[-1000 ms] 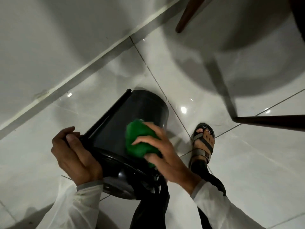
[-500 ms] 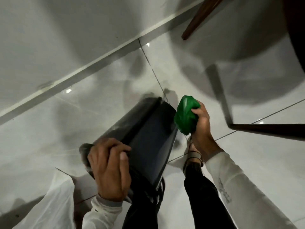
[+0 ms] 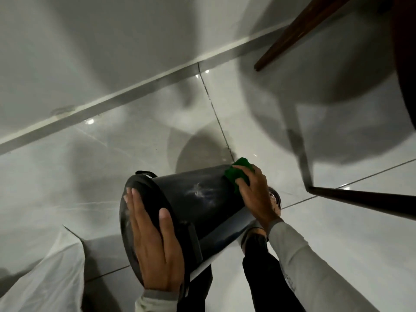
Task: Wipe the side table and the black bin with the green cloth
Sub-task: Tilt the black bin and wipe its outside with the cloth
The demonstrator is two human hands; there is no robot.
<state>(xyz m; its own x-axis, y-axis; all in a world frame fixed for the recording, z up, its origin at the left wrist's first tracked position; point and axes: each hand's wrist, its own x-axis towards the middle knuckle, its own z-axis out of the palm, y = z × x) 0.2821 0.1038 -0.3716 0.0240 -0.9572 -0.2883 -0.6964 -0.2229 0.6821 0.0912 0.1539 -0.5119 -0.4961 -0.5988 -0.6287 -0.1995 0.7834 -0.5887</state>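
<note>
While tipped on its side, the black bin point(image 3: 202, 206) gets wiped near its base with the green cloth point(image 3: 239, 173).

Seen from the head camera, the bin lies at lower centre of the frame above the glossy tiled floor point(image 3: 101, 172), its lid end toward the viewer. The left hand point(image 3: 155, 244) lies flat on the lid, its fingers point(image 3: 135, 203) straight and lightly spread. The right hand point(image 3: 254, 192) presses the bunched cloth against the bin's far end, fingers curled and closed over it. Pale smudges mark the bin's side. Dark wooden legs of the side table point(image 3: 360, 199) cross the right of the frame; white plastic point(image 3: 49, 278) sits at lower left.
</note>
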